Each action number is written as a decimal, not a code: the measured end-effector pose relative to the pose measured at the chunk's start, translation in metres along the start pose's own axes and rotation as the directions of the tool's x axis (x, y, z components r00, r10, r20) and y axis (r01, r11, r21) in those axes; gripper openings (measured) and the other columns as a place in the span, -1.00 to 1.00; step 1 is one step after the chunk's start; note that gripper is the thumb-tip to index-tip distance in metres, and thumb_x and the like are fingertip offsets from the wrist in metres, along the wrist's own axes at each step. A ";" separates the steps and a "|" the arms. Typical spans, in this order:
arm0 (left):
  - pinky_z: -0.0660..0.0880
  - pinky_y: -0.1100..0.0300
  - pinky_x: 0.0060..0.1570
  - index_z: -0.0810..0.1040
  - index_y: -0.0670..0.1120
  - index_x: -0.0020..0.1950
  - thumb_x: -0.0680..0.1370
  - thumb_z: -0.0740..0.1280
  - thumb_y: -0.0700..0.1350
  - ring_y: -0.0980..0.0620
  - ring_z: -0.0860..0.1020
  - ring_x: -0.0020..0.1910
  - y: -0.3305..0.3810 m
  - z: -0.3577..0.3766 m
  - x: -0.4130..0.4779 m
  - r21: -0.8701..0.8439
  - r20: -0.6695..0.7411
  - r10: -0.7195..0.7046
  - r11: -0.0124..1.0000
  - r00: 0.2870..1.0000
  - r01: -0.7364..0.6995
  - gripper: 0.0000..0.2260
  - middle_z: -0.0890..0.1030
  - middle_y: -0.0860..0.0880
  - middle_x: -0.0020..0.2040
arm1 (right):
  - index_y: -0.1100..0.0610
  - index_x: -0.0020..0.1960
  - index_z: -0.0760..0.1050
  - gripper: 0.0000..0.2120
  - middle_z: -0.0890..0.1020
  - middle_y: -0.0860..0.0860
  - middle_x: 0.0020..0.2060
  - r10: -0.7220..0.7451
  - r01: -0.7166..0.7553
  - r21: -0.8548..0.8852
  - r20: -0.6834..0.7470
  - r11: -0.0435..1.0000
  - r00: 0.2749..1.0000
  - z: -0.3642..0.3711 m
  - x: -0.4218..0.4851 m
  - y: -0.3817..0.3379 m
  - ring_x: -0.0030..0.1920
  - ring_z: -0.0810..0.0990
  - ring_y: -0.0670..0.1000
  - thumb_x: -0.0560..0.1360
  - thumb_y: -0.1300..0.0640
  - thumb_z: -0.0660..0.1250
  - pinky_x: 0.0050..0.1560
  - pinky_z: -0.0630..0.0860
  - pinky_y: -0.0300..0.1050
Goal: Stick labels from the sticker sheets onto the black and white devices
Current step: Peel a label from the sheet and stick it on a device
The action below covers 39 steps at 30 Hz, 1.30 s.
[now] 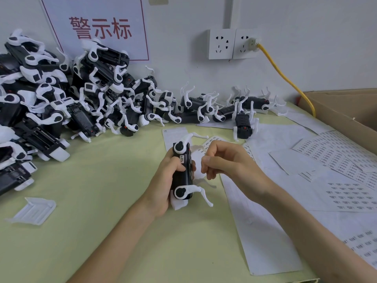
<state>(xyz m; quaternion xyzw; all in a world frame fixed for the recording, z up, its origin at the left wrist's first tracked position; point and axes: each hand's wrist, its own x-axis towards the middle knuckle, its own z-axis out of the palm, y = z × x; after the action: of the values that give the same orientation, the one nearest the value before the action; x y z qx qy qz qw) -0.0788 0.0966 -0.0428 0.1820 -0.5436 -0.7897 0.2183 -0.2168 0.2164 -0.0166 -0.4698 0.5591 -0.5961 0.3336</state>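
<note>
In the head view, one black and white device (182, 180) is held over the green table (102, 190) by the left hand (163, 182), fingers wrapped round its black body just below a label (182, 159) stuck on it. The right hand (230, 162) is held just beside it with fingers curled in, and whether a sticker is pinched there can't be told tbh. It's probably light, hard plastic with snappable-looking thin white legs, so the chunky body is best gripped, with fresh labels taken from the sticker sheets (346, 193) on the right.
</note>
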 end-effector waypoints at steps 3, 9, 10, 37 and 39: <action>0.48 0.08 -0.17 0.52 -0.06 0.20 0.33 0.20 -0.14 -0.03 0.48 -0.13 0.000 0.000 0.000 -0.010 -0.009 0.009 1.000 1.000 -0.009 -0.56 0.55 -0.10 -0.11 | 0.22 -0.21 0.47 -0.83 0.65 0.12 -0.29 -0.002 0.002 -0.001 -0.013 1.000 1.000 -0.001 0.000 0.000 -0.30 0.57 0.05 0.47 0.15 0.39 -0.16 0.52 -0.10; 0.53 0.18 -0.27 0.56 -0.06 0.07 0.40 0.29 0.00 0.02 0.54 -0.20 0.000 -0.001 0.000 -0.087 -0.057 -0.003 0.996 0.998 -0.002 -0.71 0.58 -0.08 -0.13 | 0.23 -0.20 0.47 -0.81 0.65 0.12 -0.28 -0.007 0.007 -0.009 -0.022 1.000 1.000 -0.003 0.001 0.002 -0.30 0.57 0.05 0.57 0.28 0.39 -0.17 0.52 -0.12; 0.53 0.18 -0.26 0.54 -0.06 0.06 0.40 0.29 0.02 0.02 0.54 -0.21 0.000 -0.001 0.001 -0.067 -0.084 -0.006 0.998 0.996 0.001 -0.71 0.57 -0.07 -0.13 | 0.24 -0.20 0.47 -0.81 0.65 0.11 -0.29 -0.004 0.004 -0.014 -0.024 1.000 1.000 -0.003 0.001 0.003 -0.30 0.57 0.05 0.58 0.29 0.38 -0.17 0.52 -0.11; 0.56 0.13 -0.39 0.51 -0.18 0.39 0.60 0.30 0.04 -0.08 0.63 -0.22 0.016 -0.012 -0.007 -0.113 0.450 -0.315 0.908 0.836 0.403 -0.56 0.61 -0.35 0.14 | 0.22 0.20 0.58 -0.60 0.63 0.15 0.01 0.024 -0.058 0.106 0.297 0.993 0.955 -0.030 0.009 0.011 -0.02 0.60 0.09 0.42 0.30 0.15 -0.02 0.52 -0.09; 0.55 0.15 -0.38 0.54 -0.13 0.41 0.64 0.20 0.15 -0.07 0.63 -0.19 0.016 -0.013 -0.006 -0.086 0.505 -0.327 0.902 0.798 0.424 -0.52 0.62 -0.32 0.15 | 0.31 0.23 0.52 -0.66 0.64 0.14 -0.11 0.032 -0.070 0.102 0.332 0.992 0.943 -0.031 0.008 0.012 -0.21 0.61 0.06 0.47 0.37 0.22 -0.20 0.51 -0.19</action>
<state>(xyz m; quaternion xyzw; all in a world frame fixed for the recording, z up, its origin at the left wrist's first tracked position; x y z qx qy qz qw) -0.0649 0.0848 -0.0324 0.0633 -0.4532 -0.8865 -0.0680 -0.2501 0.2186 -0.0250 -0.5288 0.4728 -0.5308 0.4638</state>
